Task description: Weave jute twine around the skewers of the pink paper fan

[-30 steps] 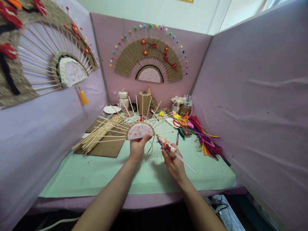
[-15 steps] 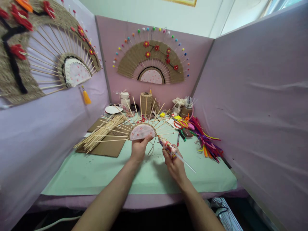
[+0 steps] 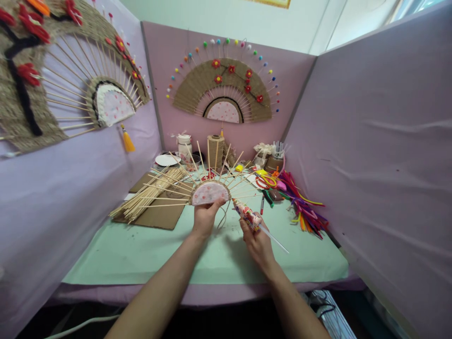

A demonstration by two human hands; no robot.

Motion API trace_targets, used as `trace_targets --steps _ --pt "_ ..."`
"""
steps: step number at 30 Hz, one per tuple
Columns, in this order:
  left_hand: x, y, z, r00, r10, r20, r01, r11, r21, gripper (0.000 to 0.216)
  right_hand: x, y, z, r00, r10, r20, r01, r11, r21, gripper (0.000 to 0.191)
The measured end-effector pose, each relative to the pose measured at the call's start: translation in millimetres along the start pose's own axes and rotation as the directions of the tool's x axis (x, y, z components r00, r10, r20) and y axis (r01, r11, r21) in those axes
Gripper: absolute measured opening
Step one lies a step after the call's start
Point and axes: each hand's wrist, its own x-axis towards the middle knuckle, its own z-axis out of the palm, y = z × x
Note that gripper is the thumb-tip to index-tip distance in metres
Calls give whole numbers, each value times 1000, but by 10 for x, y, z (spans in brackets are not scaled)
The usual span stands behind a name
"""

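My left hand (image 3: 204, 219) is closed on the bottom edge of a half-round fan piece (image 3: 209, 193) covered in pink flowered fabric, with thin bamboo sticks fanning out from its rim. It holds the piece upright above the green table mat (image 3: 141, 254). My right hand (image 3: 257, 238) grips a glue gun (image 3: 247, 215) wrapped in flowered paper, a clear glue stick poking out behind. The gun's tip points at the fan piece's lower right corner. A loose twine strand hangs between the hands.
A bundle of bamboo sticks (image 3: 148, 195) lies on brown cardboard (image 3: 158, 216) to the left. Pipe cleaners (image 3: 300, 202), scissors (image 3: 264, 181), a twine spool (image 3: 215, 150) and jars stand behind. Finished fans (image 3: 224, 89) hang on the purple partition walls.
The view has shifted slightly. Both hands keep their hold, and the fan piece and glue gun stay almost where they were.
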Motion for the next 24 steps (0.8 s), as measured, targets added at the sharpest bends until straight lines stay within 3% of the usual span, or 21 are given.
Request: trace_targets --steps 24 --pt "8 -12 -4 1000 1 -15 -1 1000 -12 31 17 -24 -12 998 -59 12 60 998 -33 20"
